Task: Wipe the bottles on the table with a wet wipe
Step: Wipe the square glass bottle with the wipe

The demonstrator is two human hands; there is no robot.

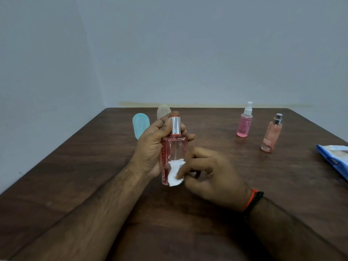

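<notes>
The left hand (150, 147) holds a clear red-tinted bottle (174, 157) upright above the desk (75, 166), its grip closed round the bottle's back, fingertips curling past the silver cap (175, 127). The right hand (211, 178) pinches a small white wipe (175, 173) against the bottle's lower front; its fingers are blurred. Behind the left grip stand a blue bottle (140, 127) and a beige one (162, 112), both partly hidden. Well right of the grips stand two pink spray bottles (244, 125) (271, 136); a blue packet (335, 161) is cut off at the edge.
</notes>
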